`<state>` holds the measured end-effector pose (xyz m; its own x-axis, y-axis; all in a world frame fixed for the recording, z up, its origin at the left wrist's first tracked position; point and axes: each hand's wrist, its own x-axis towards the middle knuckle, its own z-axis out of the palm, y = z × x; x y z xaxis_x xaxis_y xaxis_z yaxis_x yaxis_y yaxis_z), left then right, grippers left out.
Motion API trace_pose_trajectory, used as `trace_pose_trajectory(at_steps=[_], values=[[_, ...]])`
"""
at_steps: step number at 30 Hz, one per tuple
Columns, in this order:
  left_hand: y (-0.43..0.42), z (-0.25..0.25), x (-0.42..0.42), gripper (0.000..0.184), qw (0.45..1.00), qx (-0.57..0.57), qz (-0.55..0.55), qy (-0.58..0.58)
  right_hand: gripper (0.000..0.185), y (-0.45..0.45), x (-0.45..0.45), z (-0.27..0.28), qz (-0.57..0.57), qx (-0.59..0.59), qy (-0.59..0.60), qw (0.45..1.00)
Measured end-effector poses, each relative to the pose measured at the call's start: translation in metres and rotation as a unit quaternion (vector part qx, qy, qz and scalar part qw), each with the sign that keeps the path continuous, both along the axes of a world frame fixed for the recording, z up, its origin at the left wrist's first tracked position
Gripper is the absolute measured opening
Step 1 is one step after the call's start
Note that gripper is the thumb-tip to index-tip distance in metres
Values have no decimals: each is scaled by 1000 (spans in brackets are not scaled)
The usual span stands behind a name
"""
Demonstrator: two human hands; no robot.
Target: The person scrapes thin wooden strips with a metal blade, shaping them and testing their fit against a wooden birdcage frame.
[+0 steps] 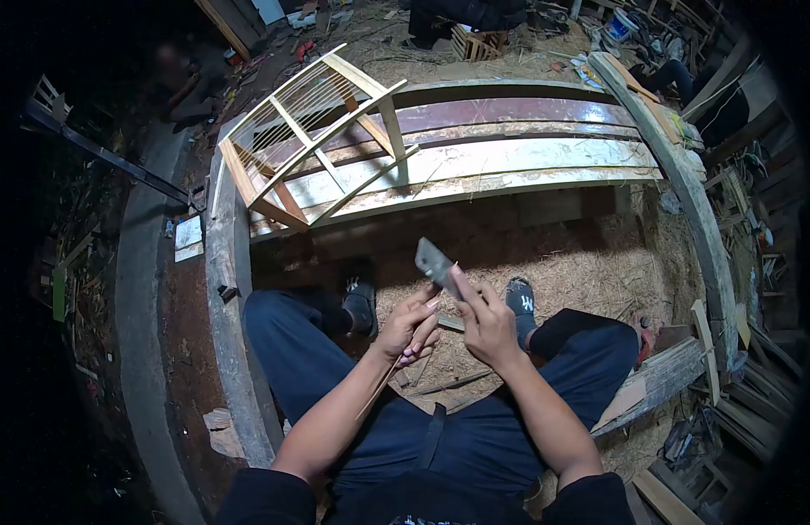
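My right hand (490, 324) is closed around a knife with a broad grey blade (433, 261), the index finger lying along the blade and the tip pointing up and to the left. Close beside it, my left hand (408, 327) pinches a thin wooden strip (377, 388), whose lower end trails past my left wrist. The strip's upper end is hard to make out near the blade. Beyond both hands, a cage-like wooden frame (310, 140) with fine parallel rods rests tilted on the bench planks.
A plank bench (527, 157) crosses in front, between a left beam (225, 262) and a right beam (685, 192). Shavings (589, 262) cover the ground around my feet. Wood scraps (746, 411) pile up on the right. Other people sit at the back and the far left.
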<state>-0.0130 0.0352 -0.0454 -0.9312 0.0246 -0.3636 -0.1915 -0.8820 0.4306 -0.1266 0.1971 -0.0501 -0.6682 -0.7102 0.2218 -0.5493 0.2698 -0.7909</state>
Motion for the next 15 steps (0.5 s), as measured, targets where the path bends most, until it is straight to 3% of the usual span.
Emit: trace_pose_trajectory(at_steps=[2, 7, 10, 15], values=[[3, 5, -1, 53, 999, -28, 14, -25, 55, 1, 6, 7, 50, 20, 46, 997], [0, -6, -1, 40, 1000, -1, 9, -1, 53, -3, 2, 3, -4, 29, 5, 1000], [2, 2, 0, 34, 1000, -20, 16, 0, 50, 1, 8, 9, 33, 37, 20, 999], [1, -6, 2, 37, 999, -2, 32, -11, 51, -1, 4, 10, -10, 28, 9, 1000]])
